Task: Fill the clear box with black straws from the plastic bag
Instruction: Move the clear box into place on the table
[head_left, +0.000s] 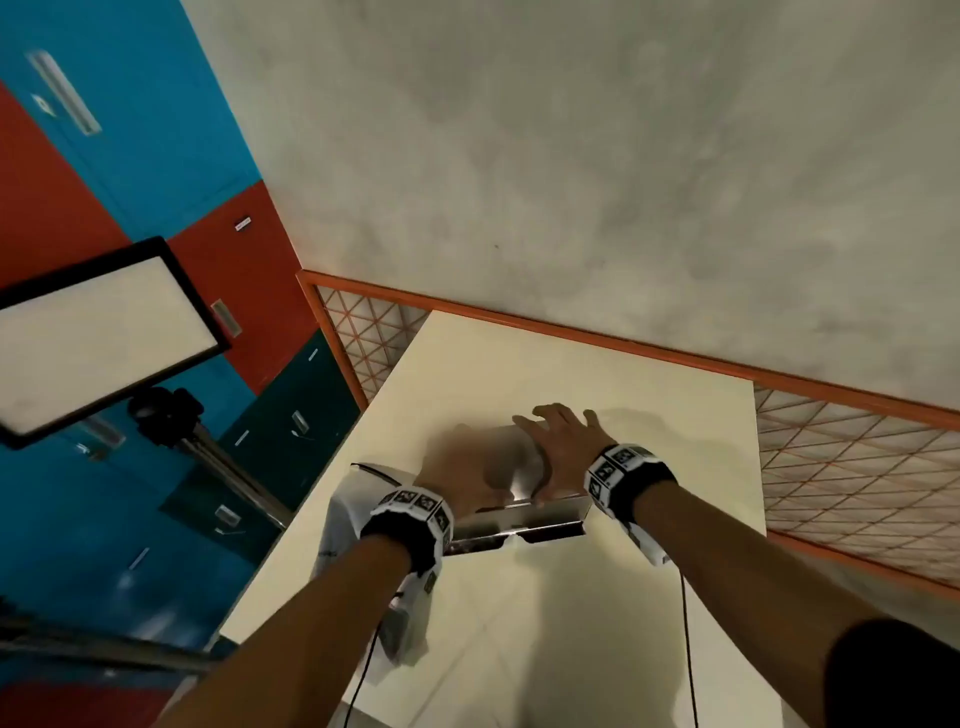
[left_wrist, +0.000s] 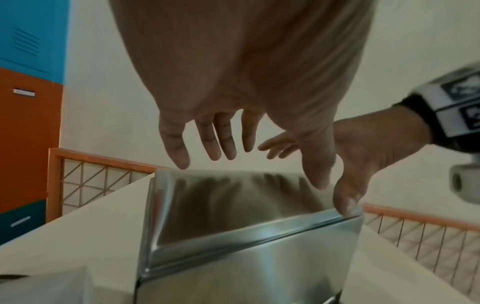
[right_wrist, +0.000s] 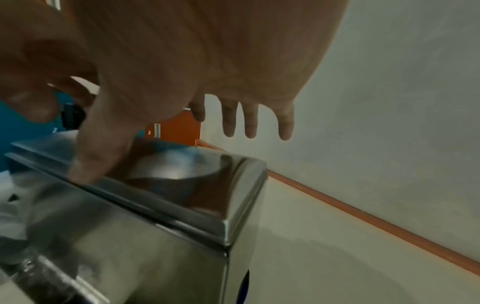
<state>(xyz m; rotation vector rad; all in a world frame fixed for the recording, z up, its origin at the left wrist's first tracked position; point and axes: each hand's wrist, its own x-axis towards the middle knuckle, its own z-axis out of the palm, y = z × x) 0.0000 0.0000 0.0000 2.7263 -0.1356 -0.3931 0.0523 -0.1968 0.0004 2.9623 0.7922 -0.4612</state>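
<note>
Nearest the head camera are the two bare forearms, each banded at the wrist with a black strap carrying printed marker squares. Under and left of the left wrist lies the crumpled plastic bag (head_left: 345, 512), whitish and translucent, draped over the left edge of the cream table (head_left: 571, 623); a dark, thin line shows at its top, too small to identify, and its contents cannot be made out.

The left hand (head_left: 457, 475) is blurred in the head view; the left wrist view shows it (left_wrist: 233, 86) with fingers (left_wrist: 174, 144) straight and slightly spread, hovering just above the lid without clear contact. Beneath both hands stands the box (head_left: 524, 514), which reads as shiny and mirror-like, with sharp folded edges, rounded corners and a flat lid (left_wrist: 233, 195) that reflects the fingers. Its inside is hidden, so whether it holds any straws cannot be told.

The right hand (head_left: 563, 441) is spread over the lid's far right side; its thumb (right_wrist: 103, 148) presses on the lid's near rim, while the other fingers (right_wrist: 250, 121) hang straight past the far edge, touching nothing.

Right of the right hand the tabletop is smooth and bare up to its edge, beyond which an orange-framed wire-grid railing (head_left: 857, 467) runs along a mottled grey wall (head_left: 623, 156). Far left of the left hand stand blue, red and dark green lockers (head_left: 130, 182) and a lit panel lamp (head_left: 98, 338).
</note>
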